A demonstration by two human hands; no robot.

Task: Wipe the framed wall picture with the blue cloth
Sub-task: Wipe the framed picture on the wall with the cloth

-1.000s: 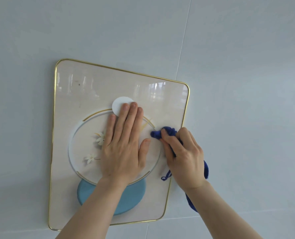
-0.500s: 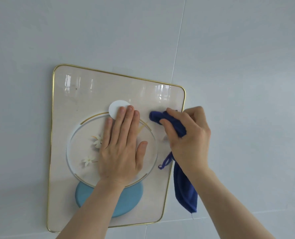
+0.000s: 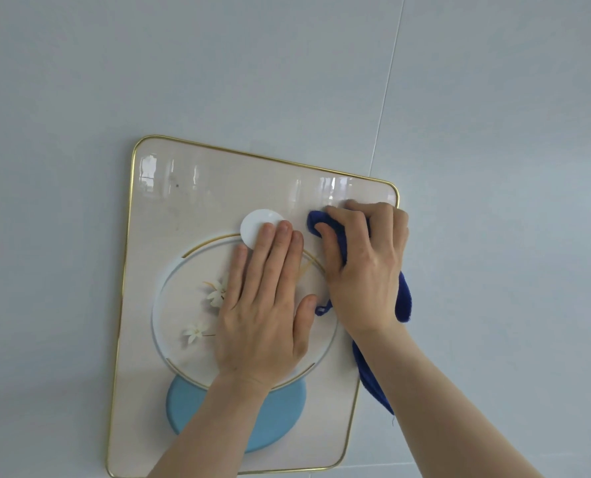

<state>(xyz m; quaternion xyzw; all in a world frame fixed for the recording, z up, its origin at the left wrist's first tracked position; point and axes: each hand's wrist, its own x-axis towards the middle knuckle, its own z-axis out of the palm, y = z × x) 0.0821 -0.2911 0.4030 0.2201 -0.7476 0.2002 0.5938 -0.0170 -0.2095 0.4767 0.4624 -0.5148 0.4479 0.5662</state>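
Note:
The framed picture (image 3: 190,201) hangs on the wall, cream with a thin gold rim, a ring with white flowers, a white disc and a light blue oval. My left hand (image 3: 263,305) lies flat on its middle, fingers together, holding nothing. My right hand (image 3: 363,267) is closed on the dark blue cloth (image 3: 402,298) and presses it against the glass near the picture's upper right corner. A bunched end of the cloth sticks out past the fingers; the rest hangs down below the wrist.
A pale grey panelled wall (image 3: 494,167) surrounds the picture, with a thin vertical seam (image 3: 387,98) running down to the frame's upper right. A small dark speck (image 3: 177,184) shows on the glass near the upper left.
My right hand has slid the cloth upward along the picture's right side, from mid-height to near the upper right corner. The left hand has stayed flat on the middle.

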